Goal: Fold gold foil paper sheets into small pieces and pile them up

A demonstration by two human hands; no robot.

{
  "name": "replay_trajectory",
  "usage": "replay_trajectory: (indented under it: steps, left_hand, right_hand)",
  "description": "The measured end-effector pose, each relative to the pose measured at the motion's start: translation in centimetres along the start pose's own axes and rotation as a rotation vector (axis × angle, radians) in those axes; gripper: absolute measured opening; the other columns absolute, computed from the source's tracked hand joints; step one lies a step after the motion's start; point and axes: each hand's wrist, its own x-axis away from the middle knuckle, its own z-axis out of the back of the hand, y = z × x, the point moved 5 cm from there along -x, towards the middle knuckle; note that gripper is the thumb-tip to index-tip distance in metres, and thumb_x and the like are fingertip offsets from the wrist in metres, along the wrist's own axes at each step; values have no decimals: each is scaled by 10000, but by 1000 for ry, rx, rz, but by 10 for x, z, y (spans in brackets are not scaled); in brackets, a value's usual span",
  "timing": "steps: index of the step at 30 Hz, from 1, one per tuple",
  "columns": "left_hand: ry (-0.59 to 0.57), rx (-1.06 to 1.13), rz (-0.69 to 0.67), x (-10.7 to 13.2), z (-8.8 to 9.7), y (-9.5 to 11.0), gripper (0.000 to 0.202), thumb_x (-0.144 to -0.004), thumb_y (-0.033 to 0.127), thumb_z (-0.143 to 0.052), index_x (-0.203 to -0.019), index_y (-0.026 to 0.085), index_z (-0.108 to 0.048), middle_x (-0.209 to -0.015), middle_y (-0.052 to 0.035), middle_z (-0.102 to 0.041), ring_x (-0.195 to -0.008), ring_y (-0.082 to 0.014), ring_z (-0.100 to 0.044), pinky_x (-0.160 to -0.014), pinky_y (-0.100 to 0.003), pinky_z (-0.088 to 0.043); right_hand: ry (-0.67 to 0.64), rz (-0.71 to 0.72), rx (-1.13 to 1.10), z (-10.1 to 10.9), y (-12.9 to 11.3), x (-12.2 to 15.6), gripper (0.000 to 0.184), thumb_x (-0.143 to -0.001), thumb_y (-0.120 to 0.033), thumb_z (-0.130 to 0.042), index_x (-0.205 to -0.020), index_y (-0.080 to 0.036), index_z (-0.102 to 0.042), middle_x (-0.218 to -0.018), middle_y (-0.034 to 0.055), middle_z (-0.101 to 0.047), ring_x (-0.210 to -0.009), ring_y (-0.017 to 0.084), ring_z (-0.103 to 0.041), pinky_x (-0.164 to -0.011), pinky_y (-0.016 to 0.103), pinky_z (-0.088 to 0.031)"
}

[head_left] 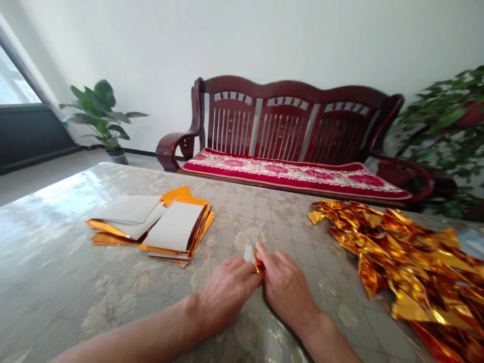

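Foil-backed paper point(249, 253), pinched two-handed.
Left hand point(229, 282) and right hand point(286, 283) grip it; floral tablecloth point(260, 217) leaves room to edges of paper stacks point(176, 227) and foil heap point(408, 257).

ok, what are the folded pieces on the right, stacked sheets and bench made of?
Folded pieces: likely foil-faced paper; shiny gold-orange, sharp creases, bright glints.
Stacked sheets: probably thin paper; matte pale faces, orange showing at edges.
Bench: probably lacquered wood; glossy dark red-brown, shaped slats.

at six o'clock, a paper piece point(248, 253), matt and foil-glossy; crinkled, mirror-bright foil folds point(401, 257) at four; matt-faced paper sheets point(176, 227) at eight; shiny plastic-looking tablecloth point(53, 262); polished wooden settee point(291, 91) at one.
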Motion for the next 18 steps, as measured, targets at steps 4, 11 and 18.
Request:
replay_trajectory:
  steps: [4, 11, 18]
  left_hand:
    - [6, -79, -19, 1, 0, 4, 120, -975, 260, -522, -915, 194, -601, -904, -24, -630, -843, -206, -531, -722, -342, -416]
    - [-68, -122, 64, 3, 2, -13, 76, -951, 223, -546, -997, 182, -591, -961, -47, -626, -908, -224, -537, -781, -360, -450]
    - [-97, -67, 111, 4, -2, -24, 109, -973, 185, -483, -1030, 186, -575, -992, -60, -609, -953, -218, -543, -877, -363, -468]
  right_hand:
    - [-1, -21, -2, 0, 3, 1, 459, -888, -64, -444, -1338, -107, -529, -882, 87, -670, -825, 216, -595, -765, 336, -485]
    - [-16, -29, -72, 2, 9, 2, 444, -902, -53, -396, -1313, -124, -548, -946, 103, -667, -898, 214, -606, -832, 339, -502]
    - [-12, 17, -90, 4, 10, -1, 302, -948, -94, -435, -1154, -185, -636, -980, 69, -699, -903, 204, -606, -840, 344, -493]
